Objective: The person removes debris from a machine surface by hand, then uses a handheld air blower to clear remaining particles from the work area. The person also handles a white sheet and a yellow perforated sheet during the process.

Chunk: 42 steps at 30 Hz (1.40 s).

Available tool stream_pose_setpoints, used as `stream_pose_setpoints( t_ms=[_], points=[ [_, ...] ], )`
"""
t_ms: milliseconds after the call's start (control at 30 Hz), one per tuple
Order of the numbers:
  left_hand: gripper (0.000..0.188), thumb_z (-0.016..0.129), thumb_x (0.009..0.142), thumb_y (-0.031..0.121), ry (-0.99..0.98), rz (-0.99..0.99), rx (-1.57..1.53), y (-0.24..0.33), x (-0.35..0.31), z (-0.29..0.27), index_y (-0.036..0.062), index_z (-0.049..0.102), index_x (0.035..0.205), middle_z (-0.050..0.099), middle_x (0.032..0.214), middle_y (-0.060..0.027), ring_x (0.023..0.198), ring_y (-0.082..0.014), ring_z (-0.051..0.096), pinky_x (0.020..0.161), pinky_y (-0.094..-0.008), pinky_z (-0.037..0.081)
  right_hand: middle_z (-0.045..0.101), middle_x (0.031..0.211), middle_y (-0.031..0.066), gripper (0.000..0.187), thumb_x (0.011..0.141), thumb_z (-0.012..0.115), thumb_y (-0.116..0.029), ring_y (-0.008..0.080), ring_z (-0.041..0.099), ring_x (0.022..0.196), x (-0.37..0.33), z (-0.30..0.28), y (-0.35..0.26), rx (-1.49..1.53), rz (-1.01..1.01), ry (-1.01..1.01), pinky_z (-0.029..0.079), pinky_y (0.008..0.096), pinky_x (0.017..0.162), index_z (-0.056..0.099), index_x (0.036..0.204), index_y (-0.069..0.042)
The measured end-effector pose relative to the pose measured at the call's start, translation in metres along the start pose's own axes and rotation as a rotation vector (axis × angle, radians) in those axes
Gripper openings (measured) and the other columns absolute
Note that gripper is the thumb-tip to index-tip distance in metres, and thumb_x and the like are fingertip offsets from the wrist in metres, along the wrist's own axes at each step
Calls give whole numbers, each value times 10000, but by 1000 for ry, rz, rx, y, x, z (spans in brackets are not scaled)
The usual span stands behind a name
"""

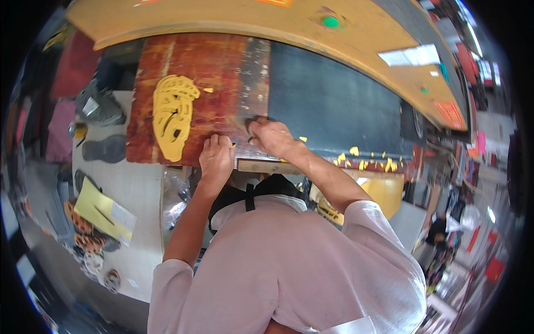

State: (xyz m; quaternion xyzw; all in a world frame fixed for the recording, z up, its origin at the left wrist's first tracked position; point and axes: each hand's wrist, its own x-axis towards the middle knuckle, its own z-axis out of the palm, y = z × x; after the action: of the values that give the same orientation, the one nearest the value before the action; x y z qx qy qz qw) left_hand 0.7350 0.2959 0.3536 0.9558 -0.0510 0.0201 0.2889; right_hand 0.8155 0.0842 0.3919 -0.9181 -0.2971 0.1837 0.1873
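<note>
My left hand (217, 159) is closed at the near edge of a worn red board (219, 67), fingers curled down. A small yellow scrap (232, 146) shows at its thumb side. To the right, my right hand (272, 138) is also closed, its fingertips bent over the board's dark strip; what they hold, if anything, is too small to make out. Left of both hands lies a flat yellow sole-shaped piece (157, 119) with cut-out openings. Another yellow scrap (208, 90) is beside it.
A dark mat (334, 100) covers the right part of the bench, with several yellow scraps (354, 151) along its near edge. A yellow-orange machine beam (222, 19) spans the far side. On the left, a pale table (146, 222) bears a dark shoe (100, 106) and a yellow sheet (100, 207).
</note>
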Motion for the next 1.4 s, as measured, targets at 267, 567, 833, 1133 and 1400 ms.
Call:
stream_pose_setpoints(
  t_ms=[267,567,833,1133,1400],
  points=[
    [311,761,885,87,-255,139,-499,59,21,-4,43,660,1176,697,996,-164,866,-333,702,786,-401,575,753,936,151,354,872,795,-219,319,728,893,-92,-30,14,574,757,72,570,406,845,718,1171,-45],
    [277,731,897,107,-405,301,-249,77,36,22,28,677,1158,694,1016,-175,923,-385,686,813,-452,556,667,1177,161,346,834,797,-269,373,679,1076,-108,16,2,139,634,196,556,455,926,699,1108,-81],
    [188,708,922,152,-303,140,-268,110,55,26,61,684,1085,688,1045,-148,978,-378,676,849,-464,543,704,943,140,327,866,804,-176,304,710,919,-120,24,23,506,505,344,570,404,849,673,1136,-44],
    [297,716,921,136,-339,381,-106,160,76,81,71,653,1203,662,1053,-164,1001,-380,664,871,-466,544,714,1218,198,509,916,784,-187,301,716,1080,-247,-44,171,759,944,588,571,370,966,642,1387,-56],
    [142,714,861,115,-358,471,26,183,72,88,61,648,975,613,996,-141,954,-380,635,821,-487,535,615,1235,181,341,871,794,-182,382,646,1118,-267,-31,183,246,948,461,525,449,992,678,1179,-91]
  ],
)
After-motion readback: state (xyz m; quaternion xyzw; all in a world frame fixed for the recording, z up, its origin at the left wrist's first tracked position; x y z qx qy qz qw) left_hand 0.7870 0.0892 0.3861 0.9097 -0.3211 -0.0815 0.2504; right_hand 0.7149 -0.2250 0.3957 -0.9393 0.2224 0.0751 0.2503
